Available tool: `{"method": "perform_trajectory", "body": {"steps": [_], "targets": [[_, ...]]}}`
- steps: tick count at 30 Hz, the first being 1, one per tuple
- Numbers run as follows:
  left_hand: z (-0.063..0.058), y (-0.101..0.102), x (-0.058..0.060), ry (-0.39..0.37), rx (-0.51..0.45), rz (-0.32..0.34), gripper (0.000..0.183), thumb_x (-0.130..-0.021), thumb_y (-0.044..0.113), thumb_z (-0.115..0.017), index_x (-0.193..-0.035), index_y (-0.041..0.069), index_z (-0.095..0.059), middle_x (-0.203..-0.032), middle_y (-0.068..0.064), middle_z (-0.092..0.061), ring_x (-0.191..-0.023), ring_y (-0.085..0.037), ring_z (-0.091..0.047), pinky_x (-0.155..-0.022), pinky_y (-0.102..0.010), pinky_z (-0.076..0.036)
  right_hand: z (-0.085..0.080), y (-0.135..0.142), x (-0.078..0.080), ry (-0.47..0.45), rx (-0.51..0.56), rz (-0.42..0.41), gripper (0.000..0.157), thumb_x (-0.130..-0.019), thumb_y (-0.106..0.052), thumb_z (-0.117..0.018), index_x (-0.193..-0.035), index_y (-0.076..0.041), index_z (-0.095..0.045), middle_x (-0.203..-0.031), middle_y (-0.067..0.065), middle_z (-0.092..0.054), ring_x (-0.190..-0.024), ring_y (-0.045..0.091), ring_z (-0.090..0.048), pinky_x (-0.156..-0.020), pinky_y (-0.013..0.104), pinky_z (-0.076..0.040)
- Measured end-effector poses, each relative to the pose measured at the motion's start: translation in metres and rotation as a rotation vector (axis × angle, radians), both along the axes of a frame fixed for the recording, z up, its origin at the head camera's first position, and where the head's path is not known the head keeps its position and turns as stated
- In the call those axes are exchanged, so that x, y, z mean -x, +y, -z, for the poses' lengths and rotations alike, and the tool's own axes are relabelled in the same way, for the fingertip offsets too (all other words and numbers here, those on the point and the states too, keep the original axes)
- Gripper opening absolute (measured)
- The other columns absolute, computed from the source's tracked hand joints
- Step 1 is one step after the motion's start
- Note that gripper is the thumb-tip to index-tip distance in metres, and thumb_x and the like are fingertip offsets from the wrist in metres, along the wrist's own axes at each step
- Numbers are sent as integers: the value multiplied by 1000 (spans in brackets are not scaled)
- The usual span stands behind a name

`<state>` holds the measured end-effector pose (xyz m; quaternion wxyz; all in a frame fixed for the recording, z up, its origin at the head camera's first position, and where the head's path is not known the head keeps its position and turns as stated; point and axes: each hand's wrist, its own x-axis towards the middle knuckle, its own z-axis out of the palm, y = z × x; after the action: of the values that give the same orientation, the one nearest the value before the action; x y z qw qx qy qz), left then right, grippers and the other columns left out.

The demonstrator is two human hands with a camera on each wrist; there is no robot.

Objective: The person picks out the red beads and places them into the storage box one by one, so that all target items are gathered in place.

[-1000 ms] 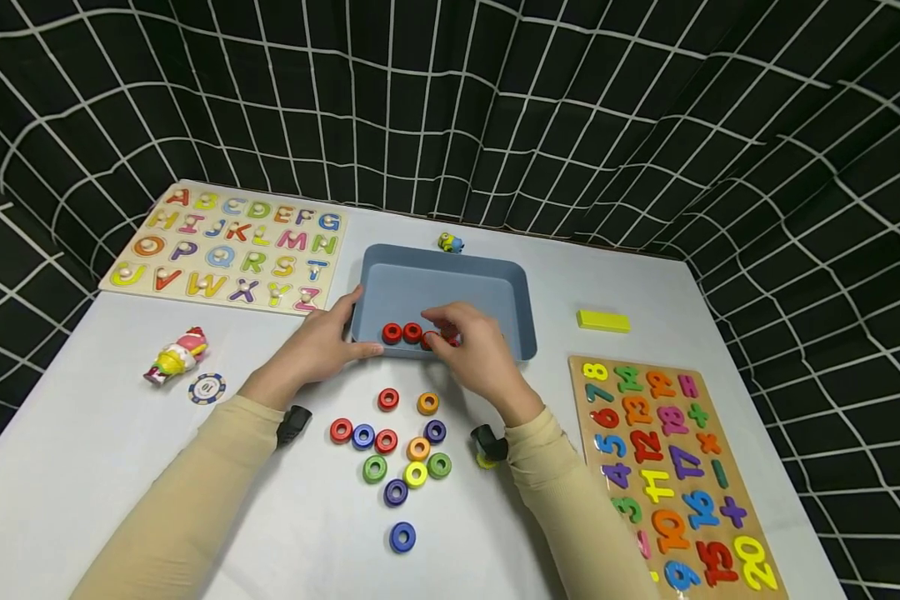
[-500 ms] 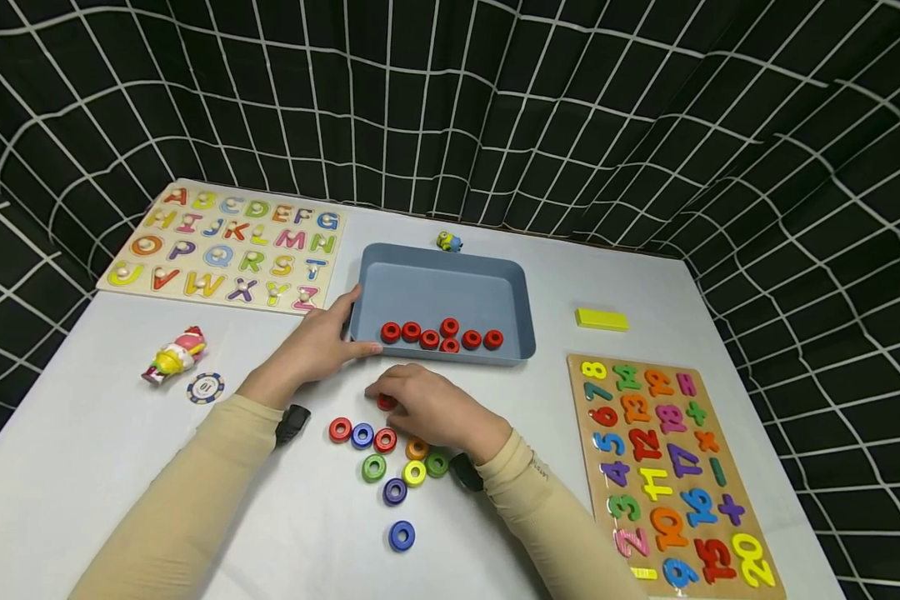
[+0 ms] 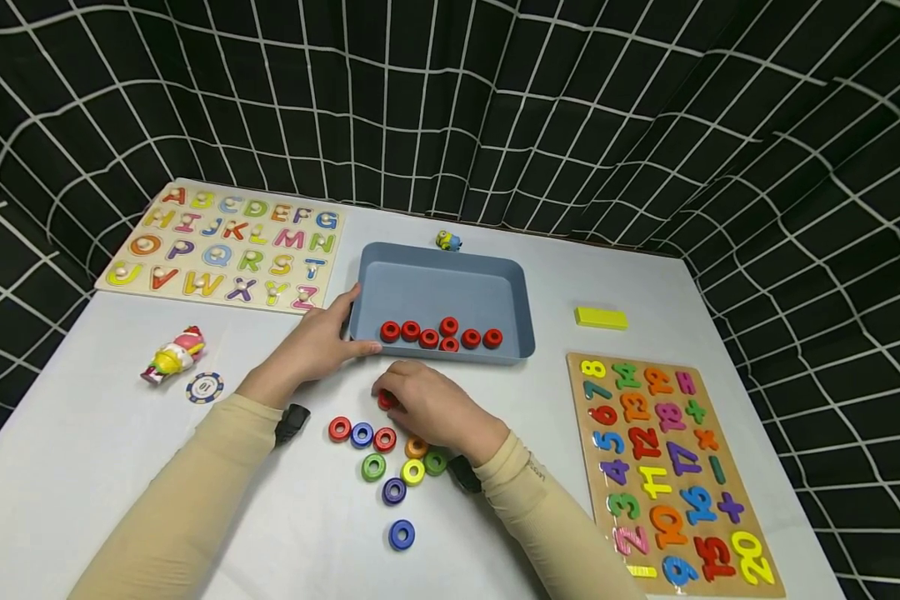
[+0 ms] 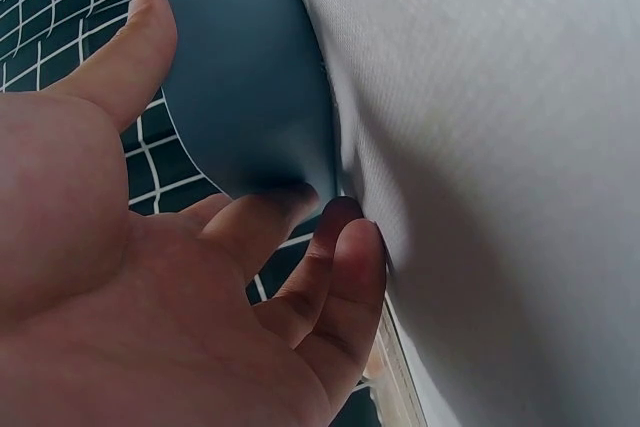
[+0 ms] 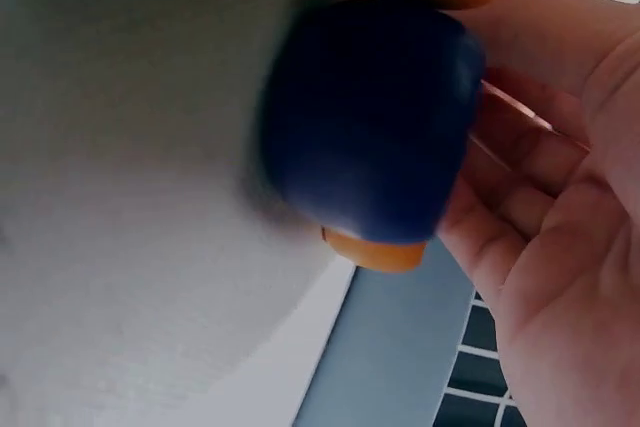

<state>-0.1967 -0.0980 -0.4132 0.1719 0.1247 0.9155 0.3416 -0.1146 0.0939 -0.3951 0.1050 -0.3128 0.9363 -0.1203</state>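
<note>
My left hand (image 3: 311, 346) holds the near left corner of a blue-grey tray (image 3: 435, 258), thumb along the front wall and fingers at the left side. In the left wrist view its fingertips (image 4: 360, 247) lie close to the tablecloth. Several red ring beads (image 3: 471, 338) lie along the tray's front. Just in front of the tray, my right hand (image 3: 435, 408) pinches a red bead (image 3: 385, 401), mostly covered by the fingers. Red, blue, green and yellow beads (image 3: 412, 472) lie nearby. A dark blue bead (image 5: 370, 117) fills the middle of the right wrist view, hiding the fingertips.
An alphabet board (image 3: 225, 246) lies at the back left, and a number board (image 3: 667, 475) at the right. A clown-like figure (image 3: 174, 355) and a poker chip (image 3: 205, 387) are at left. A yellow block (image 3: 601, 317) lies right of the tray, a small toy (image 3: 448, 241) behind it.
My right hand has come out of the tray, leaving red beads there, and moved toward me to another red bead on the table. The left hand stays at the tray's corner.
</note>
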Motion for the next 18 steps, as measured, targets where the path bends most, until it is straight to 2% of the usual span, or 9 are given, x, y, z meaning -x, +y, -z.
{"method": "perform_trajectory", "body": {"steps": [5,10,14,18], "targets": [[0,1,0,-3,2,-1,101,-83,54,-68,-157,21,-7,-152,-23,-36,-130,-39,-41,-102,-56,-38,-11,10,2,-36,122,102,31,-87,-16,-71,-117,-12,-64,-107,-3,-64,-93,10,-58,-85,25,-51],[-1,1,0,-13,-8,0,100,-84,52,-68,-157,21,-7,-153,-21,-34,-136,-40,-36,-107,-57,-34,-22,35,15,25,309,257,30,-84,-11,-74,-113,-13,-65,-109,-1,-65,-97,14,-62,-86,32,-53],[-1,-1,0,-20,-18,-6,100,-84,50,-69,-157,21,-6,-155,-19,-32,-139,-40,-32,-110,-57,-30,-19,57,33,90,403,431,33,-85,-13,-73,-117,-14,-65,-113,2,-65,-100,18,-63,-86,38,-53],[-1,0,0,-25,-21,0,100,-84,50,-69,-157,21,-6,-155,-20,-32,-138,-40,-33,-110,-56,-30,-9,74,50,129,397,590,33,-87,-14,-71,-120,-13,-65,-114,5,-64,-103,20,-64,-89,38,-53]]}}
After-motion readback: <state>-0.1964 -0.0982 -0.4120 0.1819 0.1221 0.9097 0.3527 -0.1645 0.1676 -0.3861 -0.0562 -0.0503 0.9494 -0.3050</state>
